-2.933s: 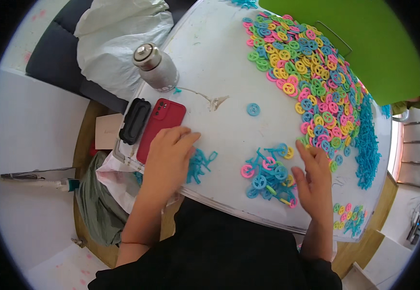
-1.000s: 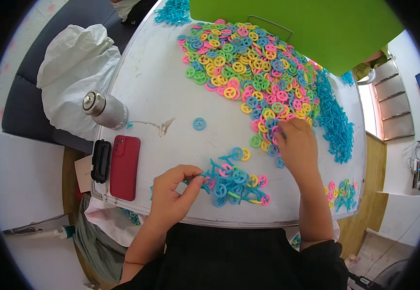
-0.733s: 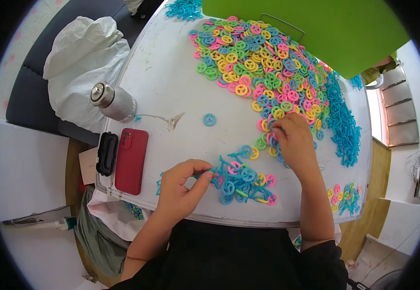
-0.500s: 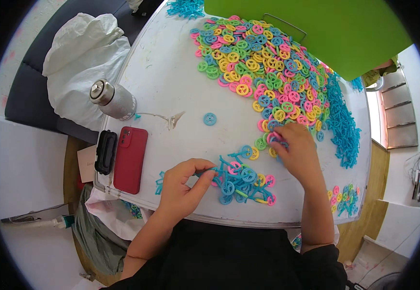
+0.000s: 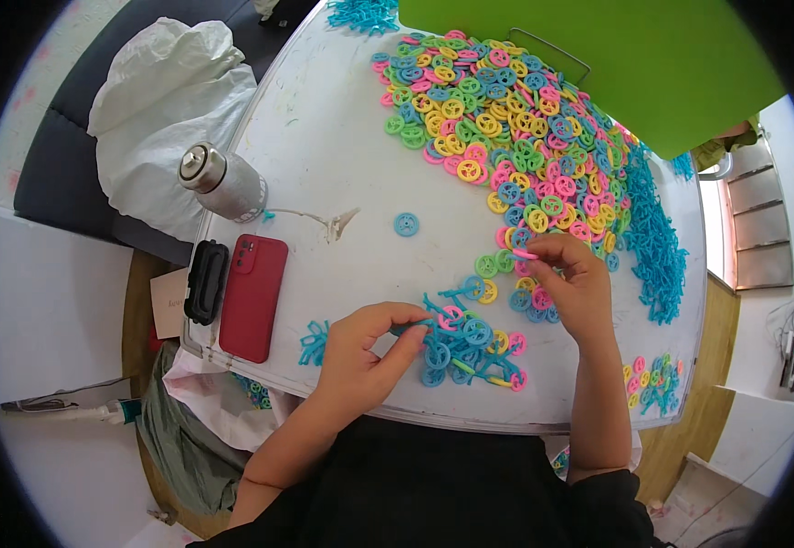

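Note:
My left hand (image 5: pixel 365 354) is closed in a pinch on a thin blue plastic piece (image 5: pixel 427 323), partly hidden by the fingers. It sits at the left edge of a small cluster of blue connector pieces with wheels (image 5: pixel 475 332) in blue, pink and yellow. Farther right, my right hand (image 5: pixel 578 290) pinches a pink plastic wheel (image 5: pixel 525 255), seen nearly edge-on just above the table. Beyond it spreads a large heap of small spoked wheels (image 5: pixel 488 123) in pink, yellow, green and blue. A few loose wheels (image 5: pixel 540 299) lie below the right fingers.
A lone blue wheel (image 5: pixel 406 225) lies mid-table. Blue connectors (image 5: pixel 657 239) are piled at the right. At the left stand a steel bottle (image 5: pixel 232 187), a red phone (image 5: pixel 253 297) and a black case (image 5: pixel 206 281). A green panel (image 5: pixel 598 55) rises at the back.
My right hand has drawn back slightly from the heap's near edge, lifting a pink wheel in its fingertips. The left hand keeps its pinch. The whole view has shifted a little.

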A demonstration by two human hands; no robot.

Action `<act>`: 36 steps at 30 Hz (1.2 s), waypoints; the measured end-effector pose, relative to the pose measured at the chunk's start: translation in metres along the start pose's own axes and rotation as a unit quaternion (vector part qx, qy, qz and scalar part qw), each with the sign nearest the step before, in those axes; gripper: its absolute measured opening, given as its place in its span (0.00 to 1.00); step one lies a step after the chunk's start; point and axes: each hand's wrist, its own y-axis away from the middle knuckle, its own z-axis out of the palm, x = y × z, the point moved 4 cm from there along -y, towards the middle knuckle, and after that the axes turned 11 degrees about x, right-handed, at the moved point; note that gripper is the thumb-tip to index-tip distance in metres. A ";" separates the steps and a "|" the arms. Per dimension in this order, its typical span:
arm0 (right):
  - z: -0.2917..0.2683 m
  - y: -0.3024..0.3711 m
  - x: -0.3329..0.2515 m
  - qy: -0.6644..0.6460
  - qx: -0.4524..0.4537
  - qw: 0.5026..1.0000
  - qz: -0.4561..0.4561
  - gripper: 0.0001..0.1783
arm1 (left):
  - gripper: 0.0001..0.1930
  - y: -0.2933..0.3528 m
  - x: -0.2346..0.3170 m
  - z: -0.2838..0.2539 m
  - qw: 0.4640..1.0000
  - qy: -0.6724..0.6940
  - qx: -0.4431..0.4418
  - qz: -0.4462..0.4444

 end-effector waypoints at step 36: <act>0.057 0.058 -0.038 -0.352 -0.139 0.898 0.225 0.06 | 0.08 0.008 0.001 0.029 0.989 0.109 -0.050 -0.081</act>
